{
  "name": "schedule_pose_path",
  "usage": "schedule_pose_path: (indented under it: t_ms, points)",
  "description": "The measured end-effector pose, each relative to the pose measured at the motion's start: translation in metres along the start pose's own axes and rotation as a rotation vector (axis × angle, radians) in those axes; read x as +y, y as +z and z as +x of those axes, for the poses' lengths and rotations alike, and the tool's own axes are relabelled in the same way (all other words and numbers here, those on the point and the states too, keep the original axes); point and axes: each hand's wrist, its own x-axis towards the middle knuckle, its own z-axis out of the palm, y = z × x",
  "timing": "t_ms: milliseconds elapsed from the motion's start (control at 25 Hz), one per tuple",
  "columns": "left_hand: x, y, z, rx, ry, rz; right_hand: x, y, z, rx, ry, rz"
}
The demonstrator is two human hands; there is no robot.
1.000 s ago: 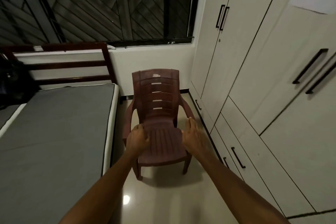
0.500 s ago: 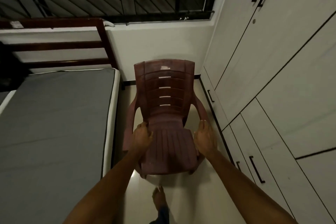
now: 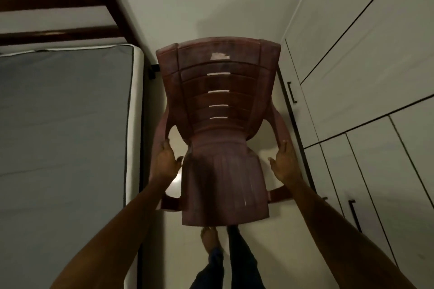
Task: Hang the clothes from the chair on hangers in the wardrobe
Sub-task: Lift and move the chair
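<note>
Brown plastic chair point(image 3: 220, 138) between bed point(image 3: 65, 124) and wardrobe point(image 3: 366, 77), backrest pointing away, seat toward person. Left hand point(image 3: 164, 162) and right hand point(image 3: 285, 164) grasp armrests.

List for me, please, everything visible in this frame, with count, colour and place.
chair: one, dark reddish-brown plastic, centre, no clothes on it
mattress: one, grey with white edge, left
bed frame: one, dark wood, upper left
wardrobe: one, whitish doors with black handles, right
floor: pale, glossy, below the chair
left hand: grips the chair's left armrest
right hand: grips the right armrest
bare foot: one seen, bottom centre
</note>
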Motion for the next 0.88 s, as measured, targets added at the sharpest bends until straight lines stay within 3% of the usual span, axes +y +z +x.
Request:
schedule_pose_path:
  t_ms: [120, 360, 600, 880]
  points:
    - [-0.008, 0.019, 0.032, -0.008, -0.163, 0.103, 0.023, 0.012, 0.038, 0.039, 0.049, 0.005]
    - [-0.039, 0.03, 0.074, -0.022, -0.443, 0.026, 0.03, 0.025, 0.066, 0.025, 0.165, 0.149]
    - [-0.02, 0.024, 0.094, -0.024, -0.464, 0.036, 0.027, 0.019, 0.087, -0.013, 0.177, 0.112]
    - [-0.001, 0.009, 0.176, 0.008, -0.424, 0.019, -0.006, -0.01, 0.184, -0.002, 0.118, 0.132]
